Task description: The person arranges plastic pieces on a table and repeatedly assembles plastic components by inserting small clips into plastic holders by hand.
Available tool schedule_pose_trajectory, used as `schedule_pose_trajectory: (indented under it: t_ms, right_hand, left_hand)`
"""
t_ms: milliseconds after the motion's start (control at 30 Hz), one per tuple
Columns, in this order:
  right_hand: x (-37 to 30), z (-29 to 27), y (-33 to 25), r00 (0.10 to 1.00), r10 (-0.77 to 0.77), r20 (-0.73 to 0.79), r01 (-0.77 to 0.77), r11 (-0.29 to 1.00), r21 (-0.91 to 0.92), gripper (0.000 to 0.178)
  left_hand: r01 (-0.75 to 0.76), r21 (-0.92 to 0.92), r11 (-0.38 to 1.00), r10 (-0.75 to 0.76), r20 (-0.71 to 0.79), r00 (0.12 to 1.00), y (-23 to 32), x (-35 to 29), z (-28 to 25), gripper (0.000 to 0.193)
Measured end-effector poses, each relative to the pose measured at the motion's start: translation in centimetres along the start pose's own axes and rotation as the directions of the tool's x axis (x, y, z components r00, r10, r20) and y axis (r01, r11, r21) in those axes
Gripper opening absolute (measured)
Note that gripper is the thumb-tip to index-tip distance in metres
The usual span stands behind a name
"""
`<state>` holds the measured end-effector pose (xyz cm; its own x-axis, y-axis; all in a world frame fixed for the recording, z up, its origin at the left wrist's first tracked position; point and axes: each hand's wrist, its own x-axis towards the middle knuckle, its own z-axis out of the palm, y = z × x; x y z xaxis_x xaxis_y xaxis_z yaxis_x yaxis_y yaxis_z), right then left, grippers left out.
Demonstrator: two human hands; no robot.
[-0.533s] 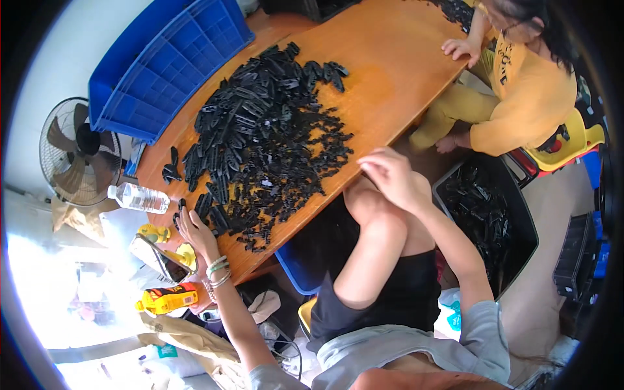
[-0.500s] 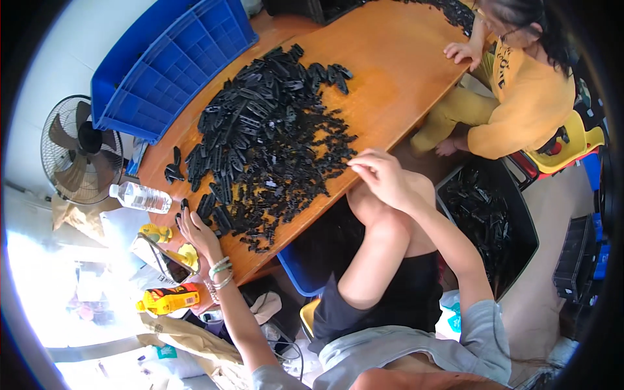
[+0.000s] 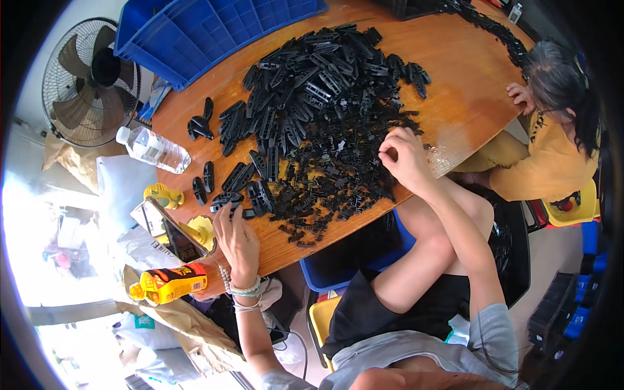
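Observation:
A large heap of long black plastic parts (image 3: 325,78) covers the wooden table, with many small black pieces (image 3: 338,188) spread along its near side. My left hand (image 3: 237,244), with beaded bracelets at the wrist, reaches in at the heap's near left. Its fingers are stretched out, and their tips touch a long black part (image 3: 227,199) there. Over the right edge of the small pieces is my right hand (image 3: 408,159), thumb and forefinger closed in a pinch. What it holds, if anything, is too small to make out. Two black parts (image 3: 203,182) lie apart, left of the heap.
Left of my left hand are a propped phone (image 3: 175,234), an orange drink bottle (image 3: 170,284) and a clear water bottle (image 3: 154,149). A blue crate (image 3: 221,42) and a fan (image 3: 91,81) stand beyond. Another person in yellow (image 3: 546,156) sits at the right.
My view has shifted, so the table sits lower and further right. My left hand has moved from the separate parts at the left to the heap's near edge. My right hand stays pinched.

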<state>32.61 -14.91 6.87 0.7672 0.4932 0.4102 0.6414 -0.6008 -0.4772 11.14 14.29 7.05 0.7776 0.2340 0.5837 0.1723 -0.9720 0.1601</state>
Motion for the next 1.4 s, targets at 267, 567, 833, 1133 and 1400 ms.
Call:
schedule_pose_trajectory:
  t_ms: [267,567,833,1133,1400]
  right_hand:
    - [0.2,-0.9,-2.7,0.951,0.279,-0.135,-0.151,0.798,0.584,0.007]
    - [-3.0,-2.9,-6.4,0.842,0.253,0.477,-0.53,0.214,0.821,0.014]
    - [-4.7,-3.6,-7.5,0.889,0.168,0.425,-0.457,0.327,0.827,0.013]
    - [-5.0,-2.6,-8.6,0.999,-0.02,0.043,-0.013,0.759,0.651,0.014]
    - [-6.1,-3.9,-8.6,0.963,-0.036,0.268,-0.169,0.692,0.702,0.022]
  left_hand:
    - [0.067,-0.058,0.996,-0.07,-0.045,0.997,1.2,-0.4,-0.8,0.026]
    - [0.56,-0.826,-0.065,-0.48,0.518,0.708,9.6,0.6,-2.7,0.026]
    - [0.644,-0.747,-0.164,-0.317,0.658,0.683,14.0,1.2,-1.9,0.027]
    - [0.729,-0.68,-0.08,-0.24,0.723,0.648,14.7,1.0,-2.2,0.025]
    - [0.718,-0.682,-0.141,-0.278,0.723,0.632,15.3,-0.3,-3.3,0.02]
